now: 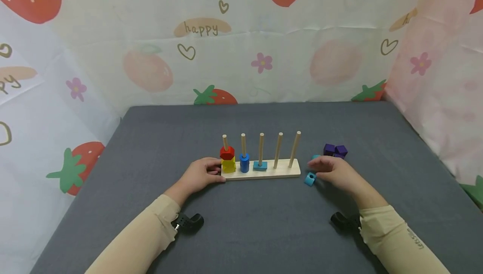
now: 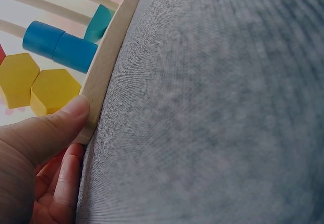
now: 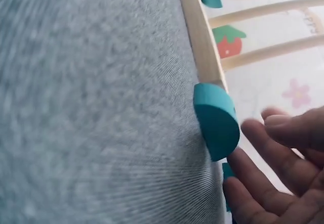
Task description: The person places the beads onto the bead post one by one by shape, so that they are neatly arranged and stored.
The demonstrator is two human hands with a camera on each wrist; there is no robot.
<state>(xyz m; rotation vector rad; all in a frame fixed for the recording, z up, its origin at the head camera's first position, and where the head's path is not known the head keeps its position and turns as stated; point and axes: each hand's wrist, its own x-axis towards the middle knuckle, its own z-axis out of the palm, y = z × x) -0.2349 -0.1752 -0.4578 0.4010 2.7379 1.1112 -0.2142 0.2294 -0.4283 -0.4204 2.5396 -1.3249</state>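
Observation:
A wooden peg board [image 1: 279, 172] with several upright pegs lies on the table. My left hand [image 1: 200, 173] grips its left end, the thumb [image 2: 76, 107] on the front edge and the fingers round the end. On the leftmost peg a red block [image 1: 227, 153] sits above yellow hexagonal blocks [image 2: 54, 90]. Blue cylinders [image 1: 244, 164] are stacked on the second peg, and a teal half-round block [image 1: 260, 166] is low on the third. My right hand [image 1: 336, 172], fingers loosely bent and apart, hovers beside a loose teal half-round block [image 3: 217, 120] off the board's right end.
Behind the right hand lie several purple blocks [image 1: 329, 149] and another teal block [image 1: 315, 156], partly hidden by the hand. The two rightmost pegs are bare. A grey cloth [image 1: 256, 223] covers the table, and a printed curtain [image 1: 286, 77] hangs around it.

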